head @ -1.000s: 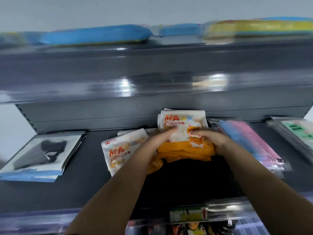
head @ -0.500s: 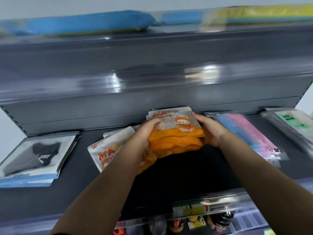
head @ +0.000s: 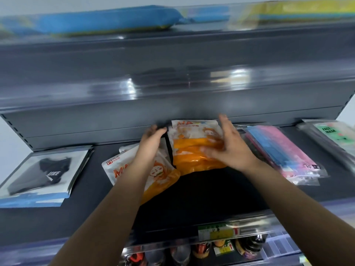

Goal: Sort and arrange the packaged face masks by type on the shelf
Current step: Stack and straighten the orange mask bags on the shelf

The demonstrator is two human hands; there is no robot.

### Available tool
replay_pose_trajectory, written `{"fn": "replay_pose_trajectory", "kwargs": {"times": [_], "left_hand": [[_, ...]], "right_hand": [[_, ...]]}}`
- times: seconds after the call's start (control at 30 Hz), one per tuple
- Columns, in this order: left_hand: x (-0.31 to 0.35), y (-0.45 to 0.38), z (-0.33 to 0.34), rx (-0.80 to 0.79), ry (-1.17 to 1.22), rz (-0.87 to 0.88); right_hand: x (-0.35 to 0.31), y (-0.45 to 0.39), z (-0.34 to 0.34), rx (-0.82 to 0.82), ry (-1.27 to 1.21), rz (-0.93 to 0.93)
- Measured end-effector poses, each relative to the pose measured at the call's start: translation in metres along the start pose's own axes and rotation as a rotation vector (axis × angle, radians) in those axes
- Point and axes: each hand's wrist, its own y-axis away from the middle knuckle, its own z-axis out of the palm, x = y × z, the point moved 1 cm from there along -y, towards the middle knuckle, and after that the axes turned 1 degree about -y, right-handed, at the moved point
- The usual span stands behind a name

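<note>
My left hand (head: 151, 143) and right hand (head: 228, 148) are both spread, gripping nothing, flanking the glossy orange-and-white plastic mask packs (head: 196, 150) stacked mid-shelf against the grey back panel (head: 96, 129); I should square their edges, then add the skewed matching pack (head: 161, 177) beside them

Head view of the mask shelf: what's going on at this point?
A person is sorting packaged face masks on a dark shelf. Both hands are at the orange packs in the middle: the right hand, fingers spread and blurred, is over the orange stack by the back panel; the left hand is open above a tilted orange pack beside it. Neither hand plainly grips anything. Black masks lie to the left, pink-and-blue packs and green-labelled packs to the right.
</note>
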Motion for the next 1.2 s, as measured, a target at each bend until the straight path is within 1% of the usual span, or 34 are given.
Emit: {"fn": "replay_pose_trajectory", "kwargs": {"times": [0.03,0.07,0.1,0.17,0.23,0.37,0.53,0.63,0.73,0.87,0.97,1.03,1.13,1.2], "left_hand": [[-0.003,0.006,-0.012,0.036,-0.034,0.042],[-0.007,0.014,-0.025,0.064,-0.058,0.074],[-0.013,0.019,-0.037,0.083,-0.089,0.099],[-0.026,0.022,-0.057,0.117,-0.19,0.108],[-0.038,0.022,-0.071,0.141,-0.3,0.079],[-0.052,0.03,-0.091,0.208,-0.565,0.078],[-0.062,0.029,-0.104,0.294,-0.612,-0.015],[-0.064,0.023,-0.102,0.267,-0.619,-0.04],[-0.059,0.019,-0.099,0.246,-0.59,-0.039],[-0.052,0.016,-0.094,0.267,-0.549,-0.016],[-0.05,0.014,-0.095,0.289,-0.525,-0.018],[-0.052,0.011,-0.099,0.295,-0.414,-0.029],[-0.055,0.011,-0.111,0.281,-0.138,-0.034],[-0.055,0.014,-0.12,0.258,-0.053,0.014]], "right_hand": [[-0.007,0.007,0.0,-0.046,0.326,-0.125],[-0.009,0.009,0.004,-0.098,0.567,-0.219],[-0.008,0.008,0.009,-0.146,0.705,-0.284],[-0.007,0.001,0.017,-0.221,0.773,-0.354],[-0.007,-0.006,0.02,-0.242,0.757,-0.377],[-0.005,-0.021,0.02,-0.245,0.755,-0.424],[-0.005,-0.019,0.019,-0.29,0.754,-0.555],[-0.006,-0.018,0.019,-0.274,0.742,-0.511],[-0.011,-0.011,0.017,-0.222,0.661,-0.427],[-0.011,0.001,0.009,-0.064,0.44,-0.341],[-0.012,0.007,0.007,0.031,0.39,-0.339],[-0.014,0.012,0.008,0.082,0.367,-0.358],[-0.019,0.02,0.013,0.122,0.318,-0.404],[-0.026,0.027,0.021,0.134,0.28,-0.474]]}}
